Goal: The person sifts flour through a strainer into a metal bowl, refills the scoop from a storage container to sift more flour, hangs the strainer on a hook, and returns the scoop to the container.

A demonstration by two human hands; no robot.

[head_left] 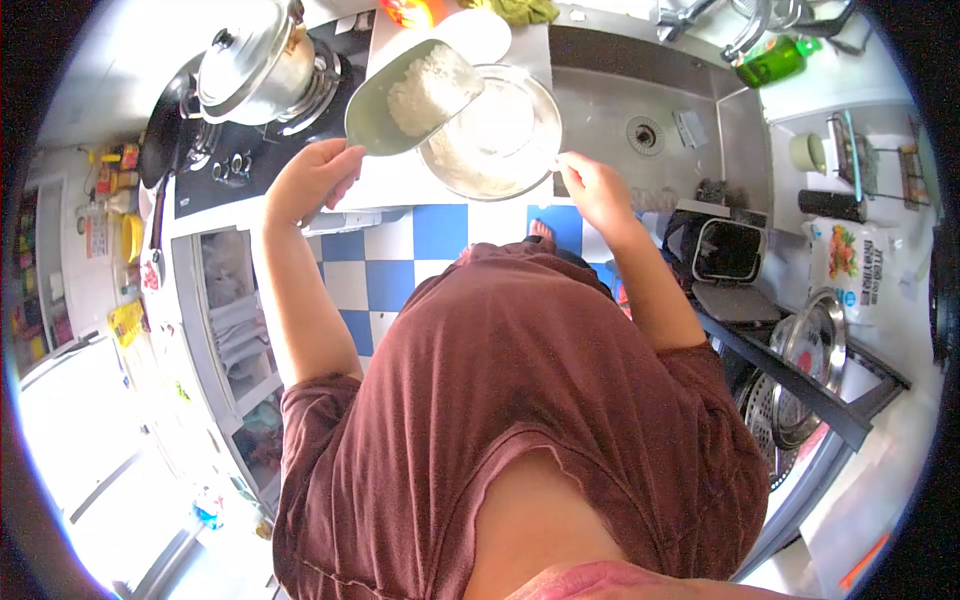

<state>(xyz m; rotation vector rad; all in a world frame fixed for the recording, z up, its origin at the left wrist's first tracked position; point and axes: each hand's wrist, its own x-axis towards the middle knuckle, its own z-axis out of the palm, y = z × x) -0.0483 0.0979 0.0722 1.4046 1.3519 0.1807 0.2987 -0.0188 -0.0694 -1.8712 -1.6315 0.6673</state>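
Observation:
My left hand (322, 178) is closed at the near left end of a pale green scoop (372, 118). White powder, flour-like, (432, 90) lies heaped inside it. The scoop tilts to the right, its open end over a round metal bowl (548, 118). More white powder coats part of the bowl's inside. With fingers pinched together, my right hand (592, 190) grips the bowl's right rim. The bowl sits at the counter's front edge, between the stove and the sink. Where my left fingers meet the scoop is partly hidden.
A lidded steel pot (255, 85) stands on the black gas stove (240, 150) at the left, beside a dark pan (160, 140). To the right is a steel sink (610, 100). A green bottle (775, 62) lies behind it. An orange item (412, 10) and a green cloth (515, 8) are at the back.

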